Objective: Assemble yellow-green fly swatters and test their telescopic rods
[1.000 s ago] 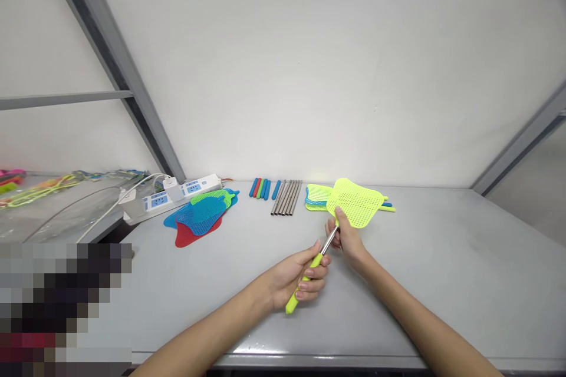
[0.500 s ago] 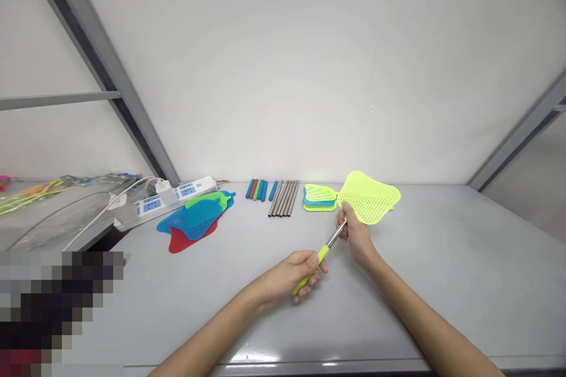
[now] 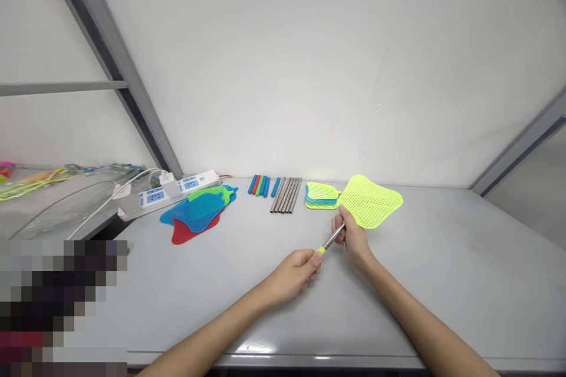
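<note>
A yellow-green fly swatter (image 3: 371,201) is held tilted over the table by both my hands. My left hand (image 3: 297,274) is closed round its yellow-green handle, most of which the fingers hide. My right hand (image 3: 351,235) grips the swatter near the neck, where the metal rod (image 3: 333,237) meets the perforated head. Behind the head, partly covered by it, lie yellow and blue swatters (image 3: 322,191). Just left of those, several bare metal rods (image 3: 287,195) lie side by side.
Several coloured handle grips (image 3: 259,185) lie left of the rods. Loose blue, green and red swatter heads (image 3: 198,212) overlap further left, against a white power strip (image 3: 177,191) with cables. Plastic-wrapped items (image 3: 57,194) lie at the far left. A wall (image 3: 309,100) closes off the back.
My left hand has slid up the handle and wrapped more tightly over it. The swatter and my right hand have shifted slightly down. The whole view has tilted a little.
</note>
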`<state>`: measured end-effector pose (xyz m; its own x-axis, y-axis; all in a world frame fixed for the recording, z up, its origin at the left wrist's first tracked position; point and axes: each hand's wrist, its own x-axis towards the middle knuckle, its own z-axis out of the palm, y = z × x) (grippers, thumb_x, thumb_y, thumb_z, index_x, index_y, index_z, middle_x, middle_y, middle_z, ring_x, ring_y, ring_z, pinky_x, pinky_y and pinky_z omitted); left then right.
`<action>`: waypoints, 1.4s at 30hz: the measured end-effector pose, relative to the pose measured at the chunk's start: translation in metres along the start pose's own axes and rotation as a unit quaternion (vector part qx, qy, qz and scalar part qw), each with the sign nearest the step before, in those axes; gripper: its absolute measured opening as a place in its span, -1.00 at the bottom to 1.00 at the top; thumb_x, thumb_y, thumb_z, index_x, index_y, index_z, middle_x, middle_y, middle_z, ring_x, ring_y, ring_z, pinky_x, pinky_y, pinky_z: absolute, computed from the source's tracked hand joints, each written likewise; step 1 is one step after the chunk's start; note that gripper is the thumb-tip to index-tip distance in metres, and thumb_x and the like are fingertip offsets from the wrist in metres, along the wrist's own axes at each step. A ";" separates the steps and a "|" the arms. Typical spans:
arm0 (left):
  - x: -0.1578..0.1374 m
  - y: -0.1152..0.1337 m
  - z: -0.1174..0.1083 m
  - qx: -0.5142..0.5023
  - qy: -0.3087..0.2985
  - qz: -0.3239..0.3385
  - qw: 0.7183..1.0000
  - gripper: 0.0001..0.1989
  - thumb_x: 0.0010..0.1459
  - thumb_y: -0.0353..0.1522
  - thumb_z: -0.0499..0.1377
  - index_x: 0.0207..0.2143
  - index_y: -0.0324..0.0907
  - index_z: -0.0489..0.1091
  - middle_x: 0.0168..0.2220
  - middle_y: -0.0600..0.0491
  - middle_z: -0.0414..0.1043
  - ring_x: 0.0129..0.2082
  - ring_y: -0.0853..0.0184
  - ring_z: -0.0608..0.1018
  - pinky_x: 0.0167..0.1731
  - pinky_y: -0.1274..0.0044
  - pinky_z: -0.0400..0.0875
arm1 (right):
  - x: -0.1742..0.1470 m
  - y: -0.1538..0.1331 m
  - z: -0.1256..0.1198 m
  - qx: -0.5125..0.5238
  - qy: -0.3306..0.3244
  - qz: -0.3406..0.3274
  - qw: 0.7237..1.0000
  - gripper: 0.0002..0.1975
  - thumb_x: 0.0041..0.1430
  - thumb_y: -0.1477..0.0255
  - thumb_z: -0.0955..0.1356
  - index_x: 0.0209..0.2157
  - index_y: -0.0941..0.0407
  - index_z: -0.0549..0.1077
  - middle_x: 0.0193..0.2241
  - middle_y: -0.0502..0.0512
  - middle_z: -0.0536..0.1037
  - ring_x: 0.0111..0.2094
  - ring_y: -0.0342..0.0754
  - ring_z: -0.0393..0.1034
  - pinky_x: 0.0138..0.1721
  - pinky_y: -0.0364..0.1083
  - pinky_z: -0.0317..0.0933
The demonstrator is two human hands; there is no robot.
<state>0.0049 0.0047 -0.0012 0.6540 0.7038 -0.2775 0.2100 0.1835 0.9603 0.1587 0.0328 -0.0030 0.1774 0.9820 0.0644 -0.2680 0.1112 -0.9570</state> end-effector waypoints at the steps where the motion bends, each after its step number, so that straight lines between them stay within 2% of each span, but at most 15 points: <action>1: 0.000 0.000 0.000 -0.006 -0.007 -0.008 1.000 -0.59 0.02 -0.03 -0.15 -0.55 -0.19 0.08 -0.68 0.24 -0.03 -0.77 0.60 0.02 -0.79 0.70 -0.09 | 0.001 0.001 0.000 0.005 -0.008 0.004 1.000 -0.52 0.05 0.25 0.16 -0.86 0.11 0.04 -0.89 -0.11 0.00 -0.82 -0.26 -0.16 -0.79 -0.19 -0.26; 5: -0.001 0.004 0.003 -0.031 -0.022 -0.049 0.998 -0.58 0.00 0.02 -0.17 -0.56 -0.16 0.02 -0.70 0.26 -0.07 -0.80 0.60 -0.03 -0.83 0.70 -0.15 | 0.004 0.003 -0.001 0.022 -0.040 0.045 0.998 -0.54 0.04 0.30 0.16 -0.87 0.11 0.02 -0.90 -0.11 -0.01 -0.83 -0.26 -0.18 -0.80 -0.20 -0.26; 12: -0.003 0.005 0.012 -0.100 -0.018 -0.090 0.991 -0.56 -0.05 0.05 -0.15 -0.57 -0.15 0.00 -0.72 0.29 -0.11 -0.82 0.62 -0.10 -0.86 0.74 -0.23 | 0.001 0.008 0.001 0.054 -0.051 0.094 0.993 -0.55 0.03 0.28 0.16 -0.84 0.11 -0.02 -0.90 -0.13 -0.02 -0.83 -0.27 -0.23 -0.83 -0.23 -0.31; 16: -0.002 0.001 0.008 -0.184 -0.081 -0.081 0.976 -0.60 -0.03 0.01 -0.09 -0.55 -0.15 0.04 -0.72 0.28 -0.14 -0.81 0.61 -0.14 -0.88 0.73 -0.28 | 0.000 0.009 0.003 0.078 -0.050 0.083 0.992 -0.55 0.03 0.28 0.16 -0.83 0.11 -0.03 -0.90 -0.14 -0.04 -0.83 -0.27 -0.23 -0.83 -0.24 -0.33; 21: 0.001 -0.001 0.001 -0.301 -0.164 -0.132 0.930 -0.66 0.03 -0.09 -0.06 -0.56 -0.17 0.07 -0.72 0.26 -0.17 -0.80 0.58 -0.15 -0.90 0.70 -0.29 | 0.000 0.010 0.004 0.101 -0.065 0.080 0.990 -0.54 0.04 0.27 0.15 -0.84 0.11 -0.03 -0.90 -0.14 -0.06 -0.83 -0.27 -0.23 -0.84 -0.24 -0.33; 24: 0.004 -0.004 0.001 -0.326 -0.191 -0.135 0.916 -0.67 0.05 -0.10 -0.08 -0.55 -0.18 0.09 -0.72 0.25 -0.18 -0.80 0.57 -0.13 -0.90 0.69 -0.24 | 0.001 0.012 0.003 0.098 -0.071 0.078 0.990 -0.53 0.04 0.26 0.15 -0.84 0.11 -0.03 -0.90 -0.13 -0.06 -0.84 -0.26 -0.21 -0.85 -0.24 -0.32; 28: 0.007 -0.009 0.003 -0.318 -0.199 -0.097 0.922 -0.68 0.07 -0.12 -0.09 -0.52 -0.19 0.14 -0.68 0.23 -0.15 -0.79 0.57 -0.06 -0.86 0.69 -0.13 | 0.004 0.013 0.001 0.066 -0.066 0.063 0.994 -0.54 0.04 0.23 0.15 -0.83 0.12 0.01 -0.89 -0.12 0.00 -0.85 -0.27 -0.17 -0.85 -0.23 -0.26; 34: 0.009 -0.009 0.003 -0.292 -0.150 -0.044 0.943 -0.74 0.08 -0.20 -0.05 -0.39 -0.21 0.24 -0.61 0.20 -0.04 -0.74 0.60 0.04 -0.75 0.69 -0.05 | 0.006 0.011 0.000 0.021 -0.048 0.046 0.998 -0.55 0.04 0.21 0.15 -0.81 0.12 0.04 -0.88 -0.12 0.05 -0.85 -0.27 -0.14 -0.84 -0.23 -0.22; 42: 0.004 -0.003 0.002 -0.271 -0.132 -0.033 0.953 -0.76 0.07 -0.22 -0.03 -0.35 -0.21 0.25 -0.59 0.17 0.05 -0.71 0.59 0.12 -0.70 0.67 -0.01 | 0.005 0.009 0.001 -0.023 -0.056 0.036 0.997 -0.53 0.05 0.18 0.12 -0.80 0.13 0.06 -0.87 -0.11 0.09 -0.85 -0.27 -0.09 -0.80 -0.21 -0.19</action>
<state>0.0084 0.0051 -0.0052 0.8271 0.4945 -0.2673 -0.1018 0.5994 0.7939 0.1561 0.0385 -0.0111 0.0509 0.9984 0.0233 -0.2326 0.0345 -0.9720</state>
